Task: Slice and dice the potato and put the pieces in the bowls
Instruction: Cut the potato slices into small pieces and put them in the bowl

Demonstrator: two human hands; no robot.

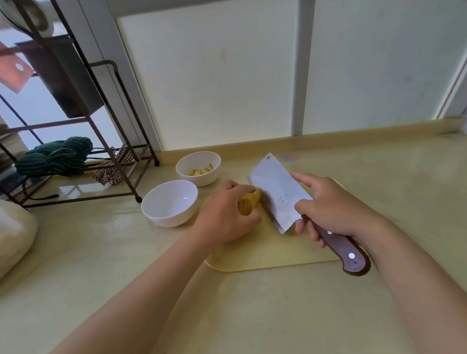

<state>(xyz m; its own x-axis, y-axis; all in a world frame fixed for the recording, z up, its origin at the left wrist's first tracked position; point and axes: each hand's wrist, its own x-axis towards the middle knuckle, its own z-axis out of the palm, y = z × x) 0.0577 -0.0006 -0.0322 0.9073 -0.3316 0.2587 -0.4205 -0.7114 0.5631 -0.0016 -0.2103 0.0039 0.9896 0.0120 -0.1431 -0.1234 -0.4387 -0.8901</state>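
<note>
The left hand [225, 216] is clamping the mostly hidden potato [252, 202]; the right hand [329, 206] is gripping the cleaver [276, 194], with open surface [399, 177] lying rightward.

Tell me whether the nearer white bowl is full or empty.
Empty: the nearer bowl shows only its bare white inside; the farther bowl holds the cut potato pieces.

The potato [250, 204] lies on the cutting board [264, 254], near bowl [170, 218] left, far bowl [203, 179] behind.

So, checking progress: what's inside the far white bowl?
A few pale potato pieces lie inside the far white bowl. Its near rim covers the lowest part, so more pieces there cannot be seen.
</note>
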